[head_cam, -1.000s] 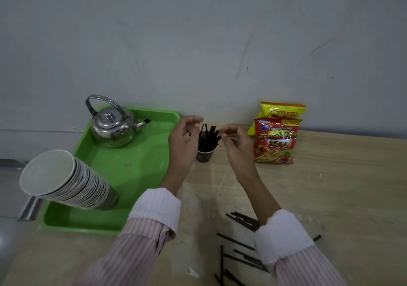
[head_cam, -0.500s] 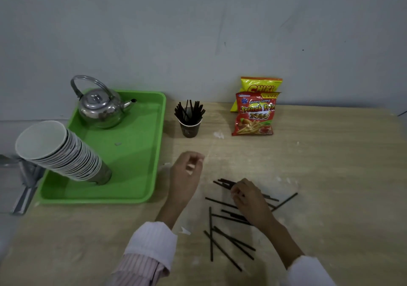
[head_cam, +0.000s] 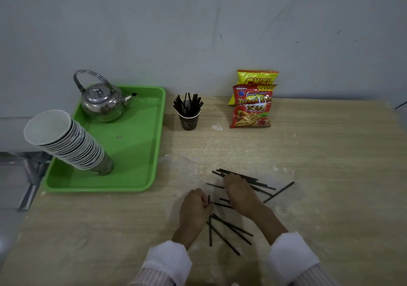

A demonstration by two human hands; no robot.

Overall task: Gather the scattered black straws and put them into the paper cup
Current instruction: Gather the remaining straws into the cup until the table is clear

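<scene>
A: Hands?
B: Left hand pinching one straw. Right hand flat over scattered straws; grip unclear.
A: Cup?
B: Paper cup near wall, partly filled.

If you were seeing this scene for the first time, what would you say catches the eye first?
Probably the bright green plastic tray at the left, holding a shiny steel kettle and a tall leaning stack of white paper cups. Next, the scattered black straws on the pale wooden table, where the left hand and right hand are working. Behind them stands a dark paper cup bristling with straws.
</scene>
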